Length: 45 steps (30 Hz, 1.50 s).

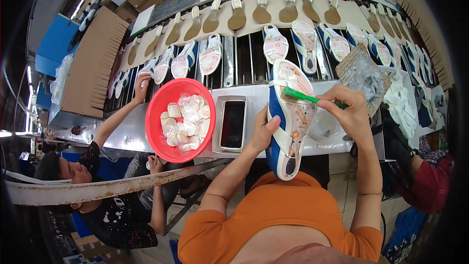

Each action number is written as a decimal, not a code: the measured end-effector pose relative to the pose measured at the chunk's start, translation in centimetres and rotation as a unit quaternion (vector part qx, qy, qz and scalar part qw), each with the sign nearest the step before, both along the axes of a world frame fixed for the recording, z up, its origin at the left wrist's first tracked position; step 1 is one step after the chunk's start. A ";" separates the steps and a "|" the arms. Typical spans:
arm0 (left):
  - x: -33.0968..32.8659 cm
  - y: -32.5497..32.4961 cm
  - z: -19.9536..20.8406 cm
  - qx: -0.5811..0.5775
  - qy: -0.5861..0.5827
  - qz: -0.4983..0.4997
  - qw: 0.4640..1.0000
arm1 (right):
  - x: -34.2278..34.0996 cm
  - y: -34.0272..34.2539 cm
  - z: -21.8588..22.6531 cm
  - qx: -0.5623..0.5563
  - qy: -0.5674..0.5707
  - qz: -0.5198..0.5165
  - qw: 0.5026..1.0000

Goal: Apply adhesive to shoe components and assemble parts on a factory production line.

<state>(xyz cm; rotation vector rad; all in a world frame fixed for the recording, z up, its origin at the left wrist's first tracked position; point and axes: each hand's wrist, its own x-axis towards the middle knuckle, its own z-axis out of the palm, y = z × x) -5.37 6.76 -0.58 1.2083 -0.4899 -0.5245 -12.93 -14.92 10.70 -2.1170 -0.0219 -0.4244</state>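
My left hand (264,131) grips a blue shoe last (276,117) with white sandal straps on it, from its left side. The last is tilted up, its pale, stained underside facing me. Between the fingers of my right hand (348,109) is a green-handled brush (304,96). Its bristle end lies against the underside of the last, near the upper strap. Behind my right hand stands a rough board (359,71) smeared with grey residue. A clear bowl (325,126) is partly hidden behind my right wrist and the last.
A red basin (152,139) of white round pads stands left, beside a dark-screened phone (233,123) in a white tray. Strapped lasts (211,55) line the roller conveyor (243,61), with brown soles (262,14) behind. A co-worker (112,200) reaches in at left. White cloth (401,100) lies right.
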 end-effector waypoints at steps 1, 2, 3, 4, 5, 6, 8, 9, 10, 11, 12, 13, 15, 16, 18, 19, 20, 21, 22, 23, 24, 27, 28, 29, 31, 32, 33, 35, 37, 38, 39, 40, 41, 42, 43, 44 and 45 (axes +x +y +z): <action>0.0 0.1 0.2 0.013 -0.016 -0.001 1.000 | 0.4 0.1 0.3 -0.009 0.006 -0.004 1.000; 0.0 0.1 0.3 0.013 -0.017 -0.001 1.000 | 0.8 0.1 0.6 -0.009 0.005 -0.004 1.000; 0.0 0.1 0.4 0.014 -0.017 0.002 1.000 | 1.3 0.1 0.8 -0.015 0.005 -0.013 1.000; 0.0 0.1 0.5 0.015 -0.018 0.004 1.000 | 1.7 0.0 1.0 -0.021 0.005 -0.022 1.000; 0.0 0.1 0.4 0.015 -0.018 0.004 1.000 | 2.1 -0.1 1.2 -0.021 0.006 -0.023 1.000; 0.0 0.1 0.3 0.015 -0.018 -0.001 1.000 | 2.4 -0.3 1.3 -0.031 0.003 -0.024 0.999; 0.3 0.2 0.1 0.015 -0.019 -0.002 1.000 | 2.9 -0.5 1.4 -0.040 0.001 -0.023 0.999; 0.4 0.2 0.0 0.015 -0.023 -0.002 1.000 | 3.0 -0.8 1.2 -0.025 -0.011 0.009 1.000; 0.5 0.3 0.0 0.016 -0.025 0.001 1.000 | 3.0 -1.0 1.1 -0.010 -0.021 0.044 0.999; 0.5 0.4 0.1 0.016 -0.024 0.004 1.000 | 2.9 -1.1 1.3 -0.009 -0.020 0.047 0.999; 0.5 0.5 0.2 0.007 -0.017 0.000 1.000 | 2.8 -1.3 1.7 -0.028 0.006 0.065 0.997; 0.6 0.4 0.3 -0.002 -0.009 -0.006 1.000 | 2.7 -1.5 1.9 -0.048 0.032 0.082 0.995; 0.5 0.2 0.2 -0.017 0.007 -0.003 1.000 | 2.6 -1.7 1.8 -0.050 0.010 0.102 0.994; 0.4 0.1 0.2 -0.031 0.022 -0.001 0.999 | 2.5 -1.8 1.7 -0.051 -0.015 0.119 0.991; 0.5 0.0 0.3 -0.035 0.025 -0.005 0.999 | 2.3 -2.0 1.6 -0.065 -0.024 0.125 0.990; 0.5 0.0 0.3 -0.038 0.024 -0.008 0.999 | 2.2 -2.0 1.6 -0.079 -0.036 0.130 0.988; 0.5 0.1 0.4 -0.037 0.027 -0.006 0.999 | 2.1 -2.0 1.7 -0.078 -0.034 0.133 0.988; 0.4 0.1 0.5 -0.033 0.037 -0.001 0.999 | 2.0 -1.9 1.8 -0.096 -0.033 0.131 0.986; 0.4 0.1 0.5 -0.030 0.046 0.004 0.998 | 1.9 -1.9 1.9 -0.114 -0.033 0.130 0.984; 0.4 0.2 0.3 -0.029 0.048 0.006 0.998 | 1.8 -1.8 2.0 -0.113 -0.031 0.132 0.984; 0.5 0.3 -0.1 -0.033 0.055 0.012 0.998 | 1.7 -1.6 2.0 -0.135 -0.034 0.128 0.982; 0.4 -0.1 -0.2 -0.046 0.070 0.028 0.996 | 1.1 -1.5 1.9 -0.192 -0.046 0.119 0.973; 0.4 -0.2 -0.1 -0.053 0.076 0.040 0.995 | 0.9 -1.3 1.9 -0.226 -0.059 0.117 0.965; 0.5 -0.1 -0.2 -0.052 0.078 0.041 0.995 | 0.7 -1.2 1.7 -0.225 -0.058 0.119 0.965; 0.7 0.1 -0.4 -0.041 0.081 0.038 0.995 | 0.4 -0.7 1.5 -0.257 -0.093 0.116 0.955; 0.7 0.1 -0.5 -0.041 0.083 0.038 0.995 | 0.0 -0.4 1.4 -0.256 -0.092 0.117 0.955; 0.7 0.0 -0.5 -0.047 0.082 0.049 0.994 | -0.4 -0.2 1.3 -0.266 -0.081 0.122 0.953; 0.8 0.0 -0.5 -0.052 0.080 0.060 0.994 | -1.2 0.3 0.9 -0.258 -0.063 0.140 0.954; 0.7 0.1 -0.5 -0.066 0.103 0.064 0.990 | -1.4 0.4 0.7 -0.213 -0.035 0.167 0.962; 0.7 0.1 -0.4 -0.066 0.104 0.062 0.990 | -1.5 0.4 0.6 -0.169 -0.008 0.193 0.967; 0.8 0.0 -0.3 -0.072 0.104 0.067 0.990 | -1.3 0.4 0.4 -0.169 -0.007 0.191 0.967; 0.8 -0.1 -0.2 -0.077 0.104 0.071 0.989 | -1.0 0.3 0.1 -0.137 -0.012 0.133 0.982; 0.8 -0.3 -0.2 -0.077 0.105 0.069 0.989 | -0.8 0.2 -0.1 -0.105 -0.017 0.074 0.992; 0.8 -0.4 -0.2 -0.072 0.104 0.074 0.989 | -1.2 0.3 0.0 -0.105 -0.016 0.071 0.992; 1.0 -0.4 -0.2 -0.067 0.101 0.084 0.989 | -1.4 0.4 0.1 -0.127 0.000 0.099 0.987; 1.2 -0.2 -0.3 -0.067 0.099 0.087 0.989 | -1.7 0.6 0.2 -0.148 0.016 0.125 0.981; 1.5 0.0 -0.4 -0.059 0.096 0.093 0.989 | -2.1 0.8 -0.2 -0.129 0.022 0.165 0.978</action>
